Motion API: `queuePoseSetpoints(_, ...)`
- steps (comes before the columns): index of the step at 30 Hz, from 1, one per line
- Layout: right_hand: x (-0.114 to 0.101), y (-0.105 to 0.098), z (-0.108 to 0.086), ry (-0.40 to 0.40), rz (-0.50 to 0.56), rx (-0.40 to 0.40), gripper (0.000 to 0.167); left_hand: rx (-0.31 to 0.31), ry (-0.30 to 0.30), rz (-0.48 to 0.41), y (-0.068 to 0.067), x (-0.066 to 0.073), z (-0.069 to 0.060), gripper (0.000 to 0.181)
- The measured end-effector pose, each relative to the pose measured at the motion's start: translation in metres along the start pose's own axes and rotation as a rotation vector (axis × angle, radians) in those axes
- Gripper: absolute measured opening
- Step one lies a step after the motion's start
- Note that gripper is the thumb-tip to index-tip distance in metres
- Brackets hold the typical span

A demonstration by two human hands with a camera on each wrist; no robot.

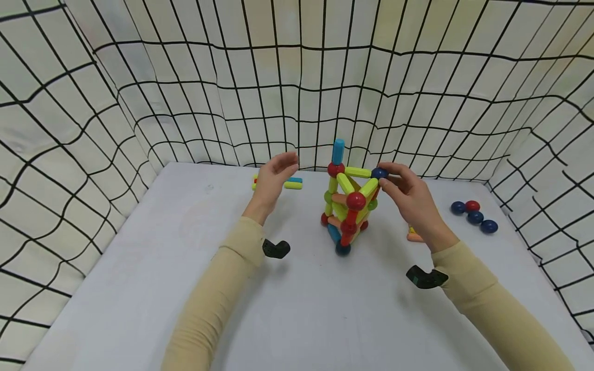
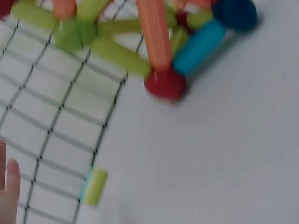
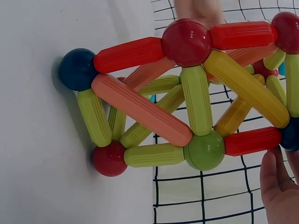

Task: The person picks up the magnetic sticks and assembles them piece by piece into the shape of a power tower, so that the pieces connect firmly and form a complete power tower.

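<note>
A tower of magnetic rods and balls (image 1: pixel 356 201) stands on the white table, in yellow-green, red, orange and blue. My right hand (image 1: pixel 410 198) pinches a dark blue ball (image 1: pixel 379 173) at the tower's upper right corner; in the right wrist view its fingers (image 3: pixel 275 186) meet that ball beside a red rod (image 3: pixel 252 141). A light blue rod (image 1: pixel 338 152) points upward from a red ball (image 1: pixel 336 169) on top. To the left, apart from the tower, my left hand (image 1: pixel 271 183) is raised with loosely bent fingers and nothing in it.
Loose rods (image 1: pixel 293 185) lie behind the left hand, and an orange rod (image 1: pixel 414 237) lies partly hidden by the right hand. Several loose blue and red balls (image 1: pixel 475 217) sit at the right. Black netting (image 1: pixel 297 93) rises around the table's back and sides.
</note>
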State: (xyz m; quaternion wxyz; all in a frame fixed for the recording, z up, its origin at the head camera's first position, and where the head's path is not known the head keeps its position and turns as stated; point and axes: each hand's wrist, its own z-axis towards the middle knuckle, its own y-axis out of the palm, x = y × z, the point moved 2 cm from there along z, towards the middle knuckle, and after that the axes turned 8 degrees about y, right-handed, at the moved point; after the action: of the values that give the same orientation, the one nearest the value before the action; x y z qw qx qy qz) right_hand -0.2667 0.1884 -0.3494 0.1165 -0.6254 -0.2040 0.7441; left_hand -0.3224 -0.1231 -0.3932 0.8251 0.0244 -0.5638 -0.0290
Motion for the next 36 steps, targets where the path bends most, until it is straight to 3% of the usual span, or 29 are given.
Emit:
queuePoseSetpoints(4,0.000,0.000,-0.001,-0.010,0.001,0.015,0.043,0.207,-0.145,0.134,-0.041,-0.023,-0.004,0.037)
queuePoseSetpoints(6,-0.002,0.001,-0.001,-0.020,0.010,0.014,0.043,0.268,-0.237,0.191,-0.058,-0.032,-0.008,0.038)
queuePoseSetpoints(8,-0.003,0.002,-0.001,-0.025,0.021,0.011,0.043,0.275,-0.306,0.254,-0.071,-0.040,-0.013,0.039)
queuePoseSetpoints(11,-0.003,0.003,-0.001,-0.018,0.029,0.007,0.044,0.219,-0.365,0.369,-0.082,-0.046,-0.020,0.042)
queuePoseSetpoints(15,-0.001,0.002,0.000,-0.004,0.025,0.011,0.044,0.145,-0.364,0.483,-0.086,-0.048,-0.021,0.040)
queuePoseSetpoints(23,-0.002,0.002,-0.001,-0.002,0.037,-0.002,0.044,0.064,-0.310,0.645,-0.083,-0.057,-0.016,0.037)
queuePoseSetpoints(29,0.000,0.002,-0.001,0.012,0.037,0.001,0.043,-0.019,-0.263,0.712,-0.075,-0.061,-0.014,0.037)
queuePoseSetpoints(33,0.001,0.001,-0.002,0.010,0.027,0.002,0.044,-0.125,-0.203,0.842,-0.065,-0.061,-0.014,0.042)
queuePoseSetpoints(36,-0.001,0.001,-0.004,0.002,0.017,-0.005,0.045,-0.166,-0.174,0.941,-0.058,-0.060,-0.014,0.039)
